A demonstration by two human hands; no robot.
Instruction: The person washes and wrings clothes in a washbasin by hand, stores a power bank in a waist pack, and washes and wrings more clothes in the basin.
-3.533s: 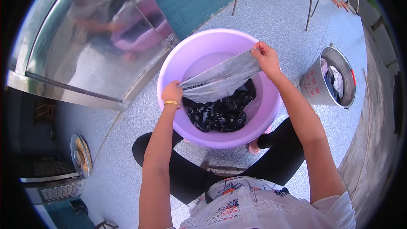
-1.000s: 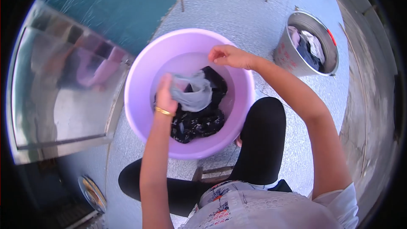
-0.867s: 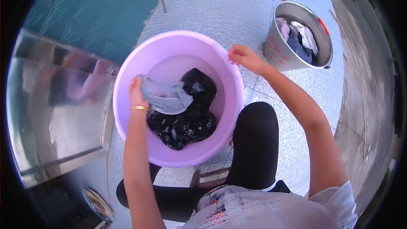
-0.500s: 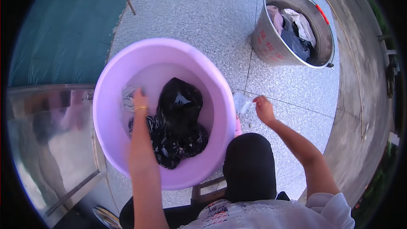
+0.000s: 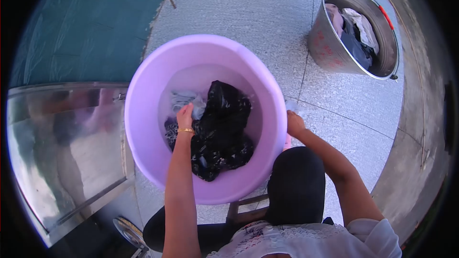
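Note:
A purple basin (image 5: 148,157) stands on the floor with some water in it. Inside, my left hand (image 5: 185,117) has its fingers closed on a grey cloth (image 5: 180,98), which lies in the water at the basin's left. Beside it, dark patterned clothes (image 5: 227,114) are bunched in the middle. My right hand (image 5: 295,123) is outside the basin by its right rim, near a pale, see-through item (image 5: 290,106). The fingers of this hand are curled, and what they hold, if anything, is too small to make out.
A metal bucket (image 5: 330,52) with a red handle grip and several clothes inside stands at the upper right. A shiny metal door (image 5: 71,148) is at the left, a teal wall (image 5: 86,24) at the upper left. My knee (image 5: 296,186) is close below the basin's right side.
The grey cloth, stretched between both hands earlier, was released by my right hand and lowered into the water by my left. My right hand has moved out to the basin's right side.

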